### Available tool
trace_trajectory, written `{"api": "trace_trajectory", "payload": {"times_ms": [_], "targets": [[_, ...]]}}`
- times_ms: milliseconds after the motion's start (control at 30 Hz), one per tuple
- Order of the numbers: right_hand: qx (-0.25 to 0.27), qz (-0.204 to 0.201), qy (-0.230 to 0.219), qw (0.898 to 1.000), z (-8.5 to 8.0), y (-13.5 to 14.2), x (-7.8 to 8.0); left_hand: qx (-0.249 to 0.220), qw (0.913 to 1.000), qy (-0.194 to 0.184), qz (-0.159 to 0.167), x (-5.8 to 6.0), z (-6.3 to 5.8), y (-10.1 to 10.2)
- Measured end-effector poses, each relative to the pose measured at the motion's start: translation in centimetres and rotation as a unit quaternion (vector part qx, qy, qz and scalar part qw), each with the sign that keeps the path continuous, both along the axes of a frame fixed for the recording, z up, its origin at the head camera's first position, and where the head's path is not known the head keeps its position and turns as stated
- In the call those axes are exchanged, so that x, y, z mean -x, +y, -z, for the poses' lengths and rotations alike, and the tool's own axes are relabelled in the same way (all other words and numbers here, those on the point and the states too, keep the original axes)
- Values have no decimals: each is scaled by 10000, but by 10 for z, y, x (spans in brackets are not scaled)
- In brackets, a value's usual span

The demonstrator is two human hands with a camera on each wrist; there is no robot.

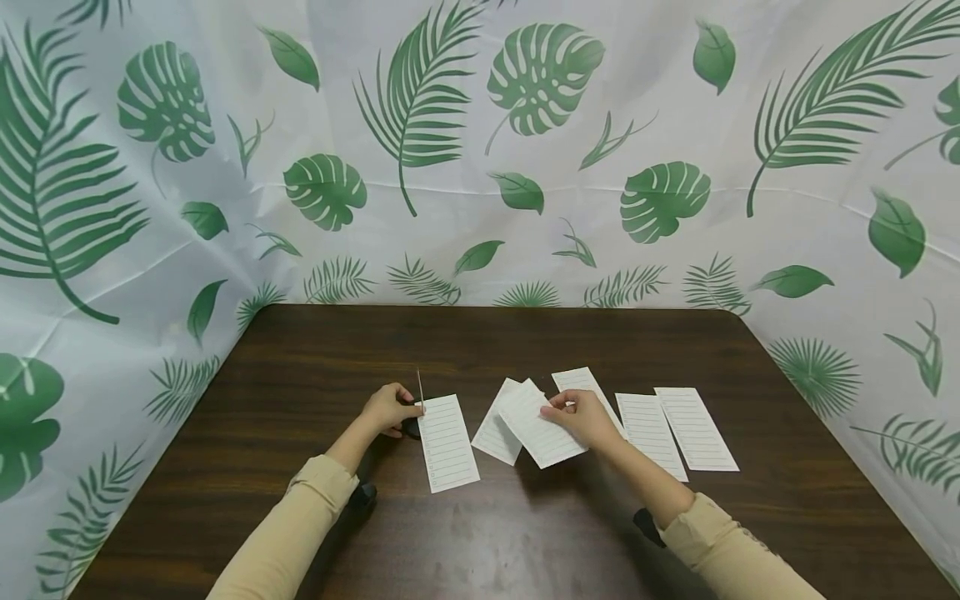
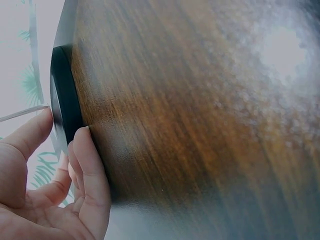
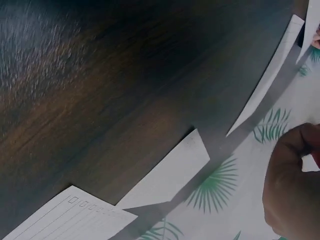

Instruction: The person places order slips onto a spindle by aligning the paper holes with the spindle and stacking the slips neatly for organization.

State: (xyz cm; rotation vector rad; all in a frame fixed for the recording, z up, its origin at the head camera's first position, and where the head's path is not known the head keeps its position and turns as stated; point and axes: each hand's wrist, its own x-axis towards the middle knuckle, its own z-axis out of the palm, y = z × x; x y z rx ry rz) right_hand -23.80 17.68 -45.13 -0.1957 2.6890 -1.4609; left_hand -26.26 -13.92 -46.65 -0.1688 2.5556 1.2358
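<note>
My left hand grips the black round base of a receipt spike, its thin metal pin pointing up. In the left wrist view the thumb and fingers of the left hand close on the edge of the dark base. A lined checklist slip has its upper corner at the pin; whether it is pierced cannot be told. My right hand pinches another lined slip, raised at a tilt above a slip to its left.
Behind the right hand lies a slip, partly covered. Two more slips, one nearer and one at the far right, lie on the dark wooden table. A leaf-printed white curtain hangs along the back and sides.
</note>
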Motion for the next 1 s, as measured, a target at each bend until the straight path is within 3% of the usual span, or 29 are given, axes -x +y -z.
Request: {"api": "trace_trajectory", "payload": {"times_ms": [167,400,667,1000], "targets": [[20,-133,-653,9978,-3,0,-3,-82,9999,-81,-47,-1,0,-1],[305,272,-1195,9920,-2,-3,-7,-318,9991,-164,-241,0,1,-3],[397,385,-1047,9930,-2,-13,-11,-416,9985,-74,-353,0,1,-7],[790,20,-1177,9899,-10,-31,-12,-298,9993,-35,-213,-1,-6,-14]]}}
